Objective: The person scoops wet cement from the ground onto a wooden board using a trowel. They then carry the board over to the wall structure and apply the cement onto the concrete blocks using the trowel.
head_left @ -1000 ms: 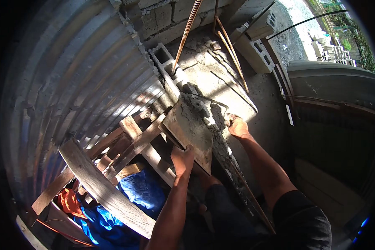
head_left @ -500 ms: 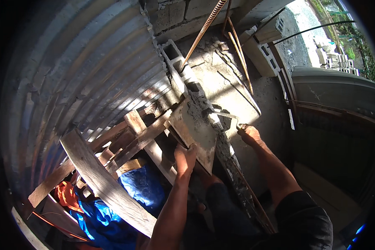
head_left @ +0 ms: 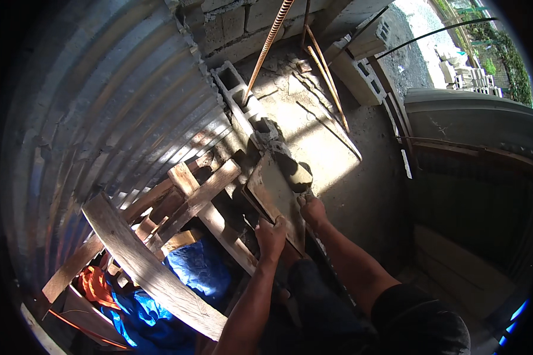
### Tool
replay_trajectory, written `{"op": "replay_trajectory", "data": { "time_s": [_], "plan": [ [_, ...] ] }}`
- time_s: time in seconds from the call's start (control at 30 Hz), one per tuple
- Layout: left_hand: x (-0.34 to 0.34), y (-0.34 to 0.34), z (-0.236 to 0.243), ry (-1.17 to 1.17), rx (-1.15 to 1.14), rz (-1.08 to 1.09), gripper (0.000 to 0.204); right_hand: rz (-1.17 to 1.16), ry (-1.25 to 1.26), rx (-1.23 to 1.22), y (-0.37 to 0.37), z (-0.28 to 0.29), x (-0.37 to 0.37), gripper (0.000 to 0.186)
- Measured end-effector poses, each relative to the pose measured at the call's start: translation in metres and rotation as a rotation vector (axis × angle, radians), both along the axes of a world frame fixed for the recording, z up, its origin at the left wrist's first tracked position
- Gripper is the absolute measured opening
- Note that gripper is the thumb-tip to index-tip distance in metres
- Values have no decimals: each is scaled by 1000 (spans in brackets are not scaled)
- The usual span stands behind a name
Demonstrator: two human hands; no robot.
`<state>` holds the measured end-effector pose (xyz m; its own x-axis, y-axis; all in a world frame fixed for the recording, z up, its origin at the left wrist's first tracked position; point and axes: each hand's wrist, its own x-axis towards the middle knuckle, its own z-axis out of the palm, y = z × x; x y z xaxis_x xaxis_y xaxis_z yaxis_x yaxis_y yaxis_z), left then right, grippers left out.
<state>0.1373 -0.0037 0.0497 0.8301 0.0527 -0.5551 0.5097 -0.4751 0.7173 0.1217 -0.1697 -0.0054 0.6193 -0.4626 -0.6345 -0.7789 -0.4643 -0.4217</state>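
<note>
From the head view we hold a flat grey slab (head_left: 276, 198), a board-like piece smeared with mortar, tilted on edge against the line of hollow concrete blocks (head_left: 243, 103) that makes the low wall in front of us. Our left hand (head_left: 270, 236) grips the slab's near lower edge, fingers wrapped round it; our right hand (head_left: 311, 208) clasps its right edge, fingers closed on it too. As we judge it, the slab is at the wall but not yet let go, so settling it remains. A lump of mortar (head_left: 294, 170) sits at the slab's far end, touching the blocks. To the left lies a tangle of wooden planks (head_left: 204, 198) pressing close to the slab, with blue sheeting (head_left: 198, 269) under them and corrugated metal (head_left: 100, 100) beyond. Rusty reinforcing bars (head_left: 268, 44) rise beyond the blocks, apart from our hands.
</note>
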Motion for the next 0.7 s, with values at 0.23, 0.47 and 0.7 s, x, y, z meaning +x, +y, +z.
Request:
{"op": "replay_trajectory", "data": {
  "time_s": [0.23, 0.47, 0.7],
  "plan": [
    [-5, 38, 23, 138, -130, 72, 37, -47, 1, -65, -31, 3, -12, 36],
    [-16, 62, 50, -17, -92, 71, 28, 231, 50, -284, -33, 18, 16, 38],
    [-23, 87, 66, 212, -238, 160, 29, 309, -180, 28, -72, -20, 85, 33]
  ]
}}
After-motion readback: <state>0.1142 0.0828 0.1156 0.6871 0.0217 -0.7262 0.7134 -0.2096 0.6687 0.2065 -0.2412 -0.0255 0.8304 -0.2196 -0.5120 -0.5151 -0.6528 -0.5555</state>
